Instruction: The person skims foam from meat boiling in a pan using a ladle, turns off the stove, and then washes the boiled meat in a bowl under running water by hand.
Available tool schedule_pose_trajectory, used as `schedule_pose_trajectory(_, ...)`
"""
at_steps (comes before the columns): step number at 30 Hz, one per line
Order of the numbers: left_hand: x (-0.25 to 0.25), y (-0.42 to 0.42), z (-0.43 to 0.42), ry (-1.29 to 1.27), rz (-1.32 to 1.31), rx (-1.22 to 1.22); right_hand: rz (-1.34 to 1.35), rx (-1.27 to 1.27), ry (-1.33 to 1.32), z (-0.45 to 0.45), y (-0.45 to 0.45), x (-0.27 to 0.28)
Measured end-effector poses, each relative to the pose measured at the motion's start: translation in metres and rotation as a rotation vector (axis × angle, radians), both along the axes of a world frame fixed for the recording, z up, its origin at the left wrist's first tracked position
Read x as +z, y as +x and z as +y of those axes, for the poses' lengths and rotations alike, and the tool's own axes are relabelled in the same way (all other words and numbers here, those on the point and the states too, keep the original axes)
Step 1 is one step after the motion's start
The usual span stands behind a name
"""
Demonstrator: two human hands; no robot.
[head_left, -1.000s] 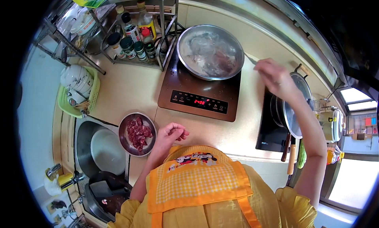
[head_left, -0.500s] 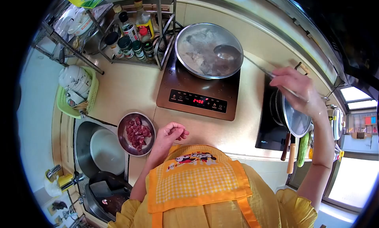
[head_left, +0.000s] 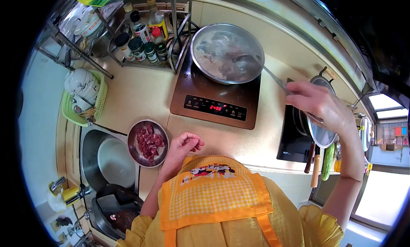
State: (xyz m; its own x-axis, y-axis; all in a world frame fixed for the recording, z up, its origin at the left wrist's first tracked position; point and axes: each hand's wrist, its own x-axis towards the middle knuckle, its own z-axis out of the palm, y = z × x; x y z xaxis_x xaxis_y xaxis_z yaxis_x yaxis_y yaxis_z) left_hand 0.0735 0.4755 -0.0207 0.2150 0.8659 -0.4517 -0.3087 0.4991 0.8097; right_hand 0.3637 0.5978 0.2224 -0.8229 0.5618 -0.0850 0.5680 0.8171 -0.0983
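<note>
A metal ladle is gripped by its handle in my right hand, to the right of the induction cooker. The ladle's bowl dips into cloudy, steaming liquid in a round steel pan on the cooker. Pale clumps show under the surface, too blurred to name. My left hand hovers by my apron with its fingers curled in and nothing seen in them. Just left of it stands a steel bowl of raw red meat pieces.
A sink with a white basin lies at the left. Behind are a rack with seasoning bottles and a green basket of dishes. At the right, pans with wooden handles rest on a black hob beside a cucumber.
The ladle's bowl has tilted and sunk deeper into the liquid. My right hand has turned and moved slightly left and down. My left hand stays where it was.
</note>
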Motion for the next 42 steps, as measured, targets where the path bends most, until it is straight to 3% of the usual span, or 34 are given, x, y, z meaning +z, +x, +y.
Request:
schedule_pose_trajectory(4, 0.001, 0.001, 0.002, 0.013, -0.009, -0.004, -0.112, 0.0, -0.121, 0.008, -0.014, 0.01)
schedule_pose_trajectory(11, 0.0, -0.002, 0.002, 0.012, -0.007, 0.009, 0.259, 0.071, -0.287, 0.044, -0.026, 0.012)
schedule_pose_trajectory(14, -0.003, -0.003, 0.002, 0.017, -0.006, 0.009, 0.243, -0.119, -0.38, 0.053, -0.037, 0.021)
schedule_pose_trajectory(21, -0.004, -0.004, 0.004, 0.014, 0.014, 0.004, 0.345, -0.225, -0.452, 0.065, -0.048, 0.022)
schedule_pose_trajectory(24, -0.003, -0.003, 0.005, 0.019, 0.012, -0.003, 0.507, -0.311, -0.575, 0.069, -0.058, 0.019)
schedule_pose_trajectory(28, 0.001, -0.003, 0.008, 0.021, 0.016, -0.005, 0.502, -0.243, -0.568, 0.081, -0.066, 0.019)
schedule_pose_trajectory(34, -0.001, -0.006, 0.008, 0.021, 0.03, -0.002, 0.566, -0.347, -0.466, 0.087, -0.088, 0.016)
schedule_pose_trajectory(38, -0.001, -0.007, 0.008, 0.015, 0.023, -0.002, 0.749, -0.476, -0.7, 0.102, -0.091, 0.018)
schedule_pose_trajectory(42, -0.002, -0.008, 0.008, 0.011, 0.02, 0.005, 0.732, -0.448, -0.59, 0.112, -0.095, 0.019)
